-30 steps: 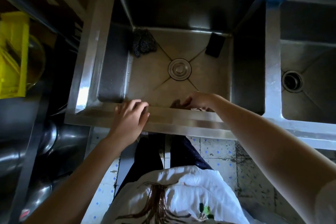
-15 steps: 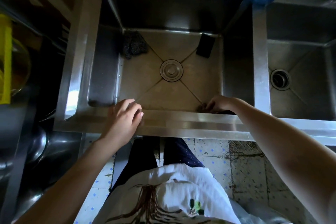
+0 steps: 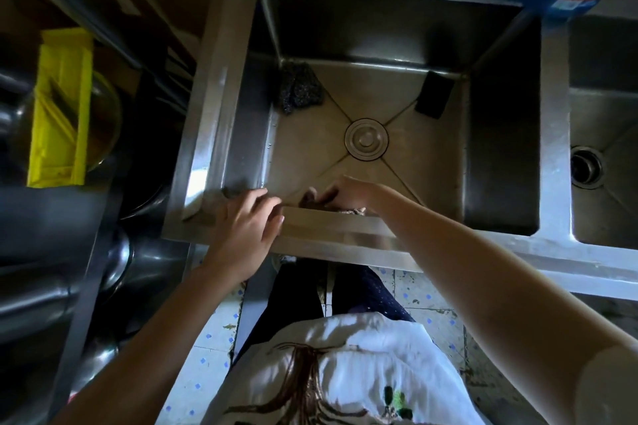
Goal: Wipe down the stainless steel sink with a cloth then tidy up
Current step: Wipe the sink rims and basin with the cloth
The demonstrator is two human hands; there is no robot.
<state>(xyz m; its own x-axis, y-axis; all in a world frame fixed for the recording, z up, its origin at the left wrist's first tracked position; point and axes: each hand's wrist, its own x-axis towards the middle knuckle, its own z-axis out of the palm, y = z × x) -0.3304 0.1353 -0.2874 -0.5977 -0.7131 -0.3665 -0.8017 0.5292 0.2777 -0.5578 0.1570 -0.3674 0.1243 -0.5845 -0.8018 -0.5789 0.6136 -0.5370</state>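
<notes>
Left hand (image 3: 247, 228) rests, fingers loose, on the square stainless steel sink (image 3: 214, 107) rim. Right hand (image 3: 345, 195) clutches a crumpled brownish cloth (image 3: 353, 211) inside.

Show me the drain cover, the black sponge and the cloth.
drain cover (image 3: 366, 138), head view, its centre knob.
sponge (image 3: 434, 95), head view, middle of its top face.
cloth (image 3: 352, 211), head view, its pale visible edge.

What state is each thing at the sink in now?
left hand, open, resting on sink rim
right hand, gripping cloth
cloth, bunched, mostly hidden
left drain, covered
right drain, open
scourer, lying in far-left corner
black pad, leaning in far-right corner
</notes>
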